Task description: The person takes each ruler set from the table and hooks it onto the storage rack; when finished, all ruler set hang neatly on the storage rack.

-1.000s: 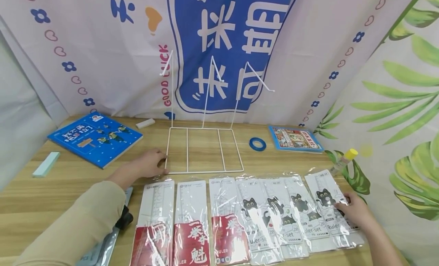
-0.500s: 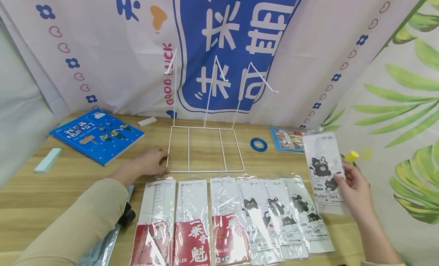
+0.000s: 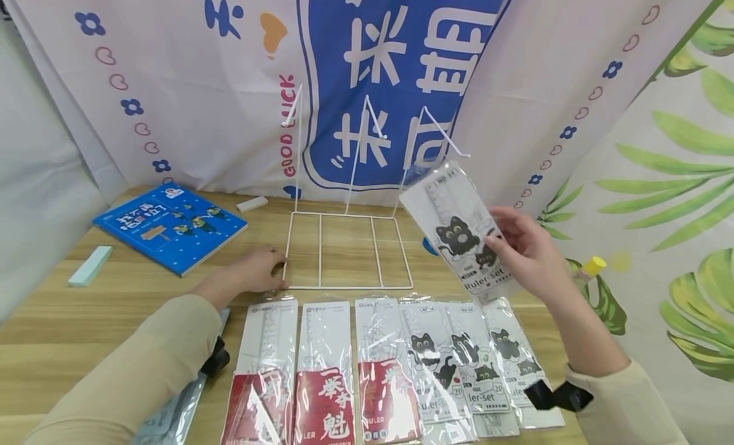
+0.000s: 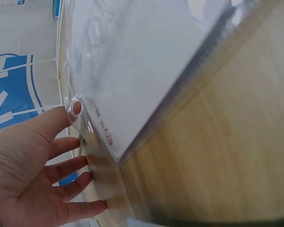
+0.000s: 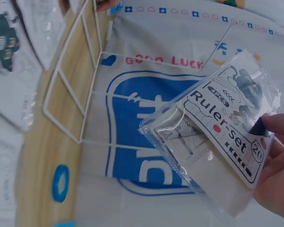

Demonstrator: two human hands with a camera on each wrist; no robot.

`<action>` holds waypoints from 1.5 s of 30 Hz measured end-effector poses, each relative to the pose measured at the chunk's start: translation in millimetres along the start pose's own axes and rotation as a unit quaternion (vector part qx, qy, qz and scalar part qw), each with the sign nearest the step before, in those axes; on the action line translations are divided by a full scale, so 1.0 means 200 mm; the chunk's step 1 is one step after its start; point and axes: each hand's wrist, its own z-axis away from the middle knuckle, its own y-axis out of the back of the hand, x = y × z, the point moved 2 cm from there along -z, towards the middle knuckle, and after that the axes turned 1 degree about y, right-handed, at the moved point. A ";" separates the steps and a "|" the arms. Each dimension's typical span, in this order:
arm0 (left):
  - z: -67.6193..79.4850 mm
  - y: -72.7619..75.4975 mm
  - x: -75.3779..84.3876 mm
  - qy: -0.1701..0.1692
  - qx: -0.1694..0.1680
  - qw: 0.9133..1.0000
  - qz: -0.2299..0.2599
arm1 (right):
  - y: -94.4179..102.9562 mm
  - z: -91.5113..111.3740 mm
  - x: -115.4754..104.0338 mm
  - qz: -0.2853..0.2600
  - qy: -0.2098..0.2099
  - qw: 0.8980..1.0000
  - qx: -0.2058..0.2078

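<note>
Above the table my right hand [image 3: 524, 250] pinches a clear-packaged ruler set [image 3: 453, 218] with black cats on its card. The ruler set [image 5: 227, 123] is tilted, its top toward the right hook of a white wire display rack [image 3: 350, 287]. My left hand [image 3: 258, 271] touches the rack's left side near the front corner. In the left wrist view the fingers of this left hand [image 4: 33, 175] are spread and fairly straight. Along the front lie several more ruler sets, with red cards [image 3: 323, 400] on the left and cat cards [image 3: 436, 375] on the right.
A blue book [image 3: 172, 228] and a white eraser [image 3: 252, 204] lie back left, with a pale green block [image 3: 90, 266] nearer. Blue tape [image 5: 61, 183] lies right of the rack. A yellow-capped tube [image 3: 593, 266] is at far right. Printed cloth [image 3: 516, 81] hangs behind.
My right hand has lifted the rightmost cat ruler set off the table and carried it up and left toward the rack, tilting it. My left hand stays at the rack.
</note>
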 end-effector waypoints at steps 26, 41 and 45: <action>0.00 0.00 0.00 0.009 -0.001 1.000 0.014 | -0.15 -0.31 0.01 -0.062 -0.035 0.997 -0.020; 0.02 0.02 0.01 -0.003 0.010 1.000 0.007 | -0.31 -0.53 0.14 -0.038 -0.094 0.995 0.015; 0.02 0.01 0.01 0.002 0.012 1.000 0.007 | -0.36 -0.60 0.19 -0.031 -0.097 0.994 0.026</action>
